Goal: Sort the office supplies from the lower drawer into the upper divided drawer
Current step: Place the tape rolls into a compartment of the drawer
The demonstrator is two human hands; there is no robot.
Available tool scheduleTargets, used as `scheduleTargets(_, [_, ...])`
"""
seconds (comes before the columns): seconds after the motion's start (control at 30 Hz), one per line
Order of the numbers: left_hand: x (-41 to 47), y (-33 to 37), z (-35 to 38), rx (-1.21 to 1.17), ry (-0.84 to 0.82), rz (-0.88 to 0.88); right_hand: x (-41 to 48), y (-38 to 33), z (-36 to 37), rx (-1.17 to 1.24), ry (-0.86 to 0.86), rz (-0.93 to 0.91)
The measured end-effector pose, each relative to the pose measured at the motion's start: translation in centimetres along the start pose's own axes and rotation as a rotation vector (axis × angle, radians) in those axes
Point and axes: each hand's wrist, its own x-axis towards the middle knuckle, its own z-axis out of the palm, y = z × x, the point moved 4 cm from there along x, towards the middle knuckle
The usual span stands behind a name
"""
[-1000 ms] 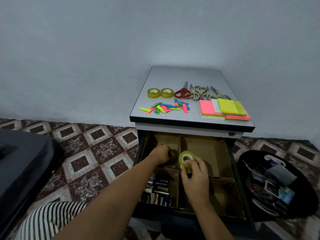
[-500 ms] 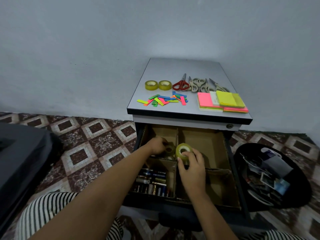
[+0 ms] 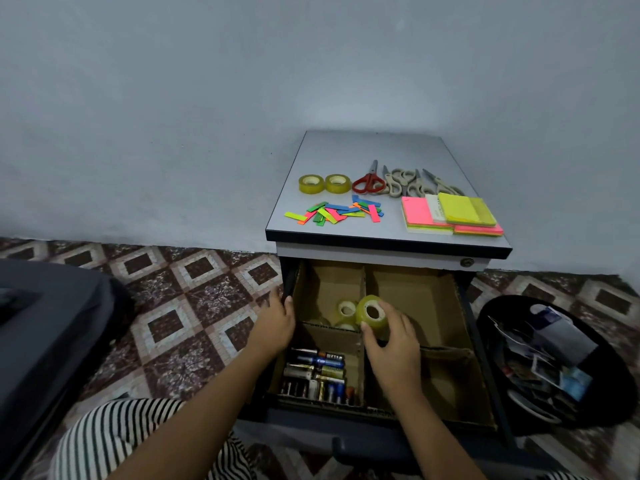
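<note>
The upper drawer (image 3: 460,306) is pulled out and split by cardboard dividers. My right hand (image 3: 393,341) grips a yellowish tape roll (image 3: 370,312) over the middle divider, its hole facing me. More tape rolls (image 3: 346,309) lie in the back-left compartment. Several batteries (image 3: 317,375) fill the front-left compartment. My left hand (image 3: 277,320) rests on the drawer's left rim with nothing in it. On the cabinet top (image 3: 374,147) are two tape rolls (image 3: 323,184), red scissors (image 3: 369,183), grey scissors (image 3: 407,183), coloured strips (image 3: 332,213) and sticky notes (image 3: 453,214).
A black round basket (image 3: 491,313) holding papers and small items stands on the floor right of the cabinet. A dark bulky object (image 3: 45,341) sits at the left. Tiled floor (image 3: 194,299) lies between it and the cabinet. The wall is right behind the cabinet.
My left hand has come out of the back-left compartment, leaving a tape roll there, and moved to the drawer's left rim. My right hand still holds its tape roll.
</note>
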Motion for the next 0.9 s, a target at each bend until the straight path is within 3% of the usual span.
scheduleTargets(0.17, [0.9,-0.6,0.1,-0.035,-0.025,-0.062,1.5,-2.1,0.5,-0.007,-0.086,-0.051])
scheduleTargets(0.33, [0.9,-0.7,0.0,-0.064,-0.015,-0.049,5.3,-4.3,3.2,-0.041,-0.304,-0.082])
scheduleTargets(0.53, [0.5,-0.6,0.0,-0.079,0.004,-0.044,8.4,-4.1,7.7,-0.281,-0.625,-0.038])
scheduleTargets(0.7, [0.6,-0.8,0.1,-0.094,0.004,-0.053,9.2,-3.3,10.3,-0.448,-0.662,-0.042])
scheduleTargets(0.9, [0.5,-0.7,0.0,-0.111,0.01,-0.038,8.6,-1.6,11.9,-0.482,-0.692,-0.014])
